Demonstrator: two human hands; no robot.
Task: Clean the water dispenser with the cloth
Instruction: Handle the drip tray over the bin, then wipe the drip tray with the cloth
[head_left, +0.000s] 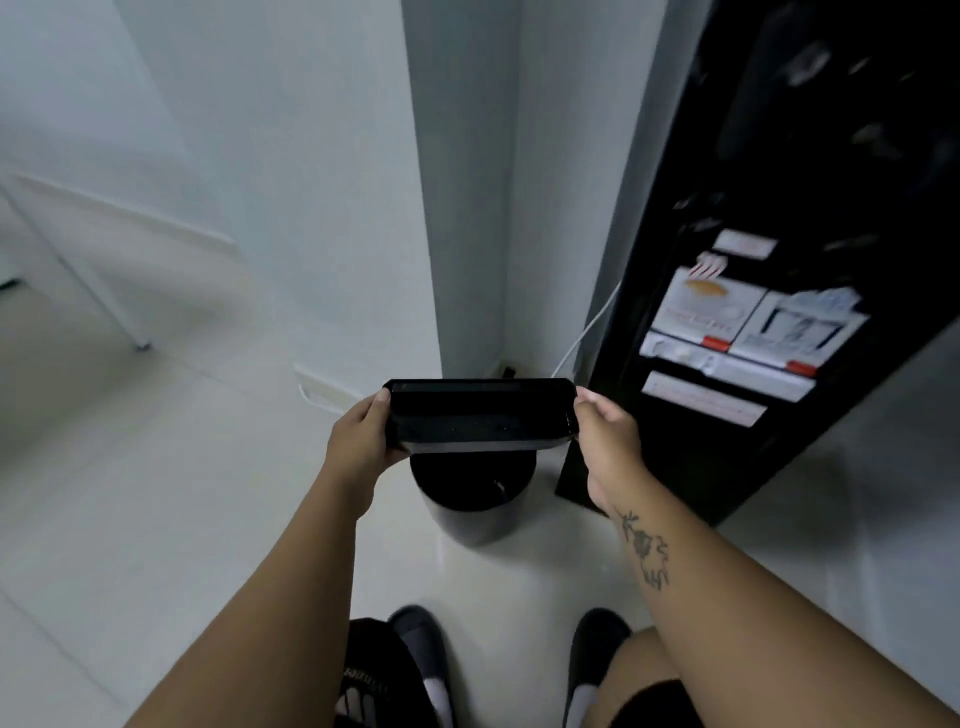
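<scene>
A black drip tray (480, 415) is held level in front of me, above a round dark bin (472, 499) on the floor. My left hand (363, 441) grips the tray's left end and my right hand (605, 436) grips its right end. The tall black water dispenser (769, 249) stands at the right, with white stickers on its front. No cloth is in view.
A white wall corner (467, 208) rises just behind the bin, with a white cable (587, 332) running down beside the dispenser. A white table leg (104, 301) stands at the far left. My feet in dark slippers (426, 654) are on the pale tiled floor.
</scene>
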